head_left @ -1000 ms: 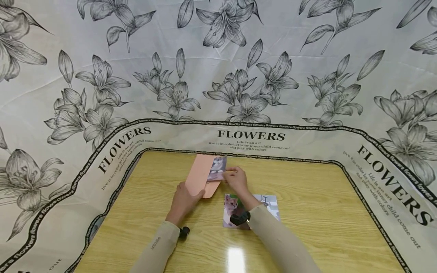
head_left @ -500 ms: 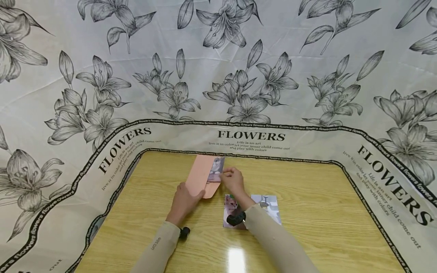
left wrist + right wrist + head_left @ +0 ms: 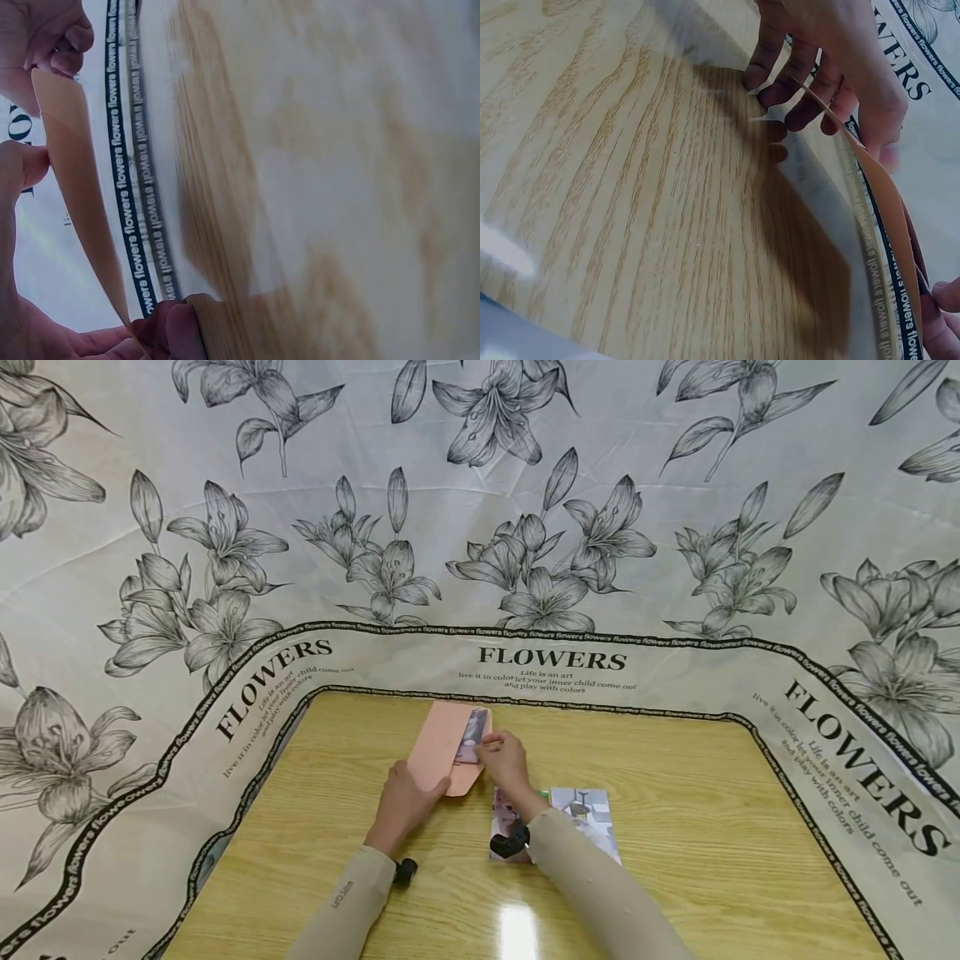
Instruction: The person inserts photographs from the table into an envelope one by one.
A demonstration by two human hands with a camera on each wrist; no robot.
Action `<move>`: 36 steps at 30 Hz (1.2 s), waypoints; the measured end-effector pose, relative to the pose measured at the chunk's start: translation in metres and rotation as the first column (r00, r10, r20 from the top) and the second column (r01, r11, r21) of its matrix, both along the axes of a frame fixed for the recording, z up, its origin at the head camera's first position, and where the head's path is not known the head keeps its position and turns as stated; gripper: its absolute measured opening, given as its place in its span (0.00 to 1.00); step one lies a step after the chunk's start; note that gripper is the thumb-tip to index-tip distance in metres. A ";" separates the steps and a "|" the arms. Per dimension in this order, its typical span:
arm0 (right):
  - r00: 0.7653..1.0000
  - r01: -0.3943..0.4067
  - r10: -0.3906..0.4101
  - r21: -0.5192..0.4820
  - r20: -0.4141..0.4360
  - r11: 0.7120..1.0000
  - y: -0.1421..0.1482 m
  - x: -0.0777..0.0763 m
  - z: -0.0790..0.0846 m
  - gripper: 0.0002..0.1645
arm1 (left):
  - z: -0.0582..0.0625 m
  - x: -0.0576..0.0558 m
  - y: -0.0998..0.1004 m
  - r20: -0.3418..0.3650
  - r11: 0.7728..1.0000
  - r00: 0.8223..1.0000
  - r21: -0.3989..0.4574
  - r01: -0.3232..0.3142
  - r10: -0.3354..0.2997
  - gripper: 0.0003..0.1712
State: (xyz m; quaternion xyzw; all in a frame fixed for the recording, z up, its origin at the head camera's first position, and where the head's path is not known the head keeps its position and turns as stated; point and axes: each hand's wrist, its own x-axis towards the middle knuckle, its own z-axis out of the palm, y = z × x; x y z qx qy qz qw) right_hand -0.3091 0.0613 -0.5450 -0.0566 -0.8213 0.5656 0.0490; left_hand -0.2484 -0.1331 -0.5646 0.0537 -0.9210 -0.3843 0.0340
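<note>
My left hand grips the lower end of a peach envelope, thumb on the near face and fingers behind, as the right wrist view shows. The envelope is tilted, its flap side facing right. Part of a photo card with a grey and purple animal picture shows in its opening; the rest is hidden inside. My right hand pinches the card's right edge with thumb and fingers. In the left wrist view the envelope bows between my left thumb and fingers, with my right hand at its far end.
A kitten picture and a grey-white picture lie side by side on the wooden table, partly under my right forearm. A flower-printed cloth borders the table's far edge.
My right hand has moved left toward the envelope, and the photo card has slid further into it, so less of it shows. My left hand has stayed in place.
</note>
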 end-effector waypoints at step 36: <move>0.999 -0.032 0.022 0.238 0.042 0.971 -0.018 -0.002 0.001 0.11 | 0.002 0.001 -0.001 -0.011 1.000 1.000 -0.009 -0.009 0.008 0.53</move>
